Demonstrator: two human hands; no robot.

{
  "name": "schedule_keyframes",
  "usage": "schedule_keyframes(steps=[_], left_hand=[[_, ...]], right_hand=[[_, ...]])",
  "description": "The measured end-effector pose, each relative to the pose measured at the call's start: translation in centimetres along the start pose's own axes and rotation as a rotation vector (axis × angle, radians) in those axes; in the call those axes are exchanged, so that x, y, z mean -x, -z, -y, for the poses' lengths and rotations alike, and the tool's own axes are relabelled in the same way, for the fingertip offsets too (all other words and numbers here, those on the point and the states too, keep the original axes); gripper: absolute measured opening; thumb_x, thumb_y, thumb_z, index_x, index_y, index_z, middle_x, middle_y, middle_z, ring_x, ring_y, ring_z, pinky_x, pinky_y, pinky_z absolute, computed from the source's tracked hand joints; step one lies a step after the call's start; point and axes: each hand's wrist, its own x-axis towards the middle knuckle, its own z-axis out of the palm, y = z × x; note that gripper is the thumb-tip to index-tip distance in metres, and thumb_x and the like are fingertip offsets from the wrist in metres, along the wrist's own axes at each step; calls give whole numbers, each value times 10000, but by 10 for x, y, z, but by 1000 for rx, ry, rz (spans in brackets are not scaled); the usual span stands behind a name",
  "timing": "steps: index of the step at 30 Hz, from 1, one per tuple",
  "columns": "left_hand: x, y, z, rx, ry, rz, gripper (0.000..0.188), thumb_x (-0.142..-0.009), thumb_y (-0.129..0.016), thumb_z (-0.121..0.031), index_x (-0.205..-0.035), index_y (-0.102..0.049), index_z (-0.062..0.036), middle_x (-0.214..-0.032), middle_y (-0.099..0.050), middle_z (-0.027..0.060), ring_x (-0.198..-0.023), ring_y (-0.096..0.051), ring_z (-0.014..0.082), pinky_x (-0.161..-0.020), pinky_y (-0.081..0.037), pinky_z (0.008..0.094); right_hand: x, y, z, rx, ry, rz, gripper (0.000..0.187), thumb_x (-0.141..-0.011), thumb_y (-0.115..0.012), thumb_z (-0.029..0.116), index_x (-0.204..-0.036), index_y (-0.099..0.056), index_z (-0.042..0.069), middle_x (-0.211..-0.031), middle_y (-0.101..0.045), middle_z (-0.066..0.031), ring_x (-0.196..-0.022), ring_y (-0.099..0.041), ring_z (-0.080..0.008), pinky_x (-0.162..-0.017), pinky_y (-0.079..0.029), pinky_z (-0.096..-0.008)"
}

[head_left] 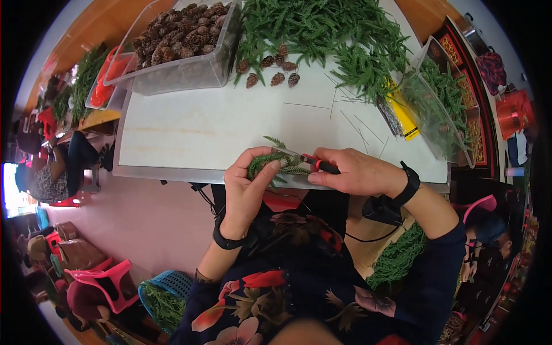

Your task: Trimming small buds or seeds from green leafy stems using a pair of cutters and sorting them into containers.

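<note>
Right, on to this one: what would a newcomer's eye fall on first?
Probably the heap of green sprigs at the table's far side, with a clear bin of brown cones to its left. Next come the hands at the near edge: the left hand holds a sprig, the right hand a tool with a red-and-black handle. A yellow packet also stands out, toward the table's right end.

no text can be read, marks on the yellow package (402,115) being too small.
</note>
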Motion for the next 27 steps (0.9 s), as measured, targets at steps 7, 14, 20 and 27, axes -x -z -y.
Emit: schedule_keyframes(steps=[7, 14, 20, 27], left_hand=[[-2, -1, 1, -30, -21, 57, 182, -917, -640, -45, -1091, -607, -1, -896, -639, -15, -797, -538, 37, -716, -455, 187], [-4, 1, 1, 35, 26, 88, 176, -940, -613, -65, -1102, -591, 0, -905, -627, -16, -812, -530, 42, -723, -455, 190], [-4, 3, 3, 44, 55, 88, 170, -943, -607, -66, -1101, -588, -6, -909, -620, -18, -824, -527, 40, -730, -447, 189], [-5, 4, 2, 46, 74, 86, 150, -941, -609, -62, -1083, -595, -17, -886, -593, -37, -801, -508, 34, -724, -429, 181]], right_hand=[[-3, 5, -1, -14, -23, 74, 451, -926, -582, 428, -1138, -552, 32, -985, -652, -143, -891, -612, -272, -814, -465, -359], [-5, 8, -8, -53, 52, 147, 492, -926, -579, 426, -1225, -528, 39, -1073, -652, -150, -968, -615, -298, -876, -463, -369], [-7, 6, 0, 20, -19, 154, 559, -926, -580, 407, -1337, -462, 48, -1191, -623, -160, -1110, -585, -299, -964, -433, -377], [-9, 7, -11, -18, 16, 241, 587, -927, -584, 386, -1367, -428, 32, -1256, -589, -166, -1157, -559, -289, -1001, -410, -369]])
